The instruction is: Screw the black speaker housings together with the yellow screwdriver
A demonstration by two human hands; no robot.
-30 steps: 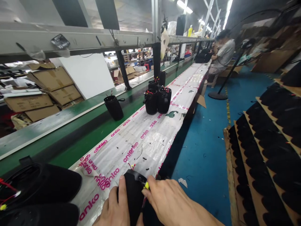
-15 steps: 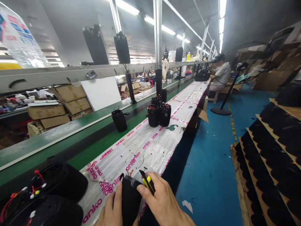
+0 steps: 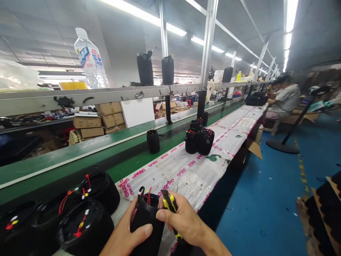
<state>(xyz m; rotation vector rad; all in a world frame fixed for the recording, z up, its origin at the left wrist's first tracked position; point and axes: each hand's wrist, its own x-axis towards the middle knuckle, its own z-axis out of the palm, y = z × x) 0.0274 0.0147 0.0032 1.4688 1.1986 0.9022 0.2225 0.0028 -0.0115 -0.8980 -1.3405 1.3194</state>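
Note:
A black cylindrical housing, open at the top with red wires and a small strap loop at its rim, stands tilted in front of me. My left hand grips its side, thumb across the front. In my right hand is a yellow and black utility knife, its tip pointing up and away. The right thumb and fingertips touch the housing's rim beside the knife. Whether the blade is out I cannot tell.
Several similar housings with wires crowd the left, and more stand farther along the wrapped bench. A green conveyor runs alongside. A bottle rests on the rail shelf. One person sits farther down the line.
The view has swung left. The housing has turned so its open top and wires show, and my left thumb now lies across its front. The knife stays in my right hand at the rim.

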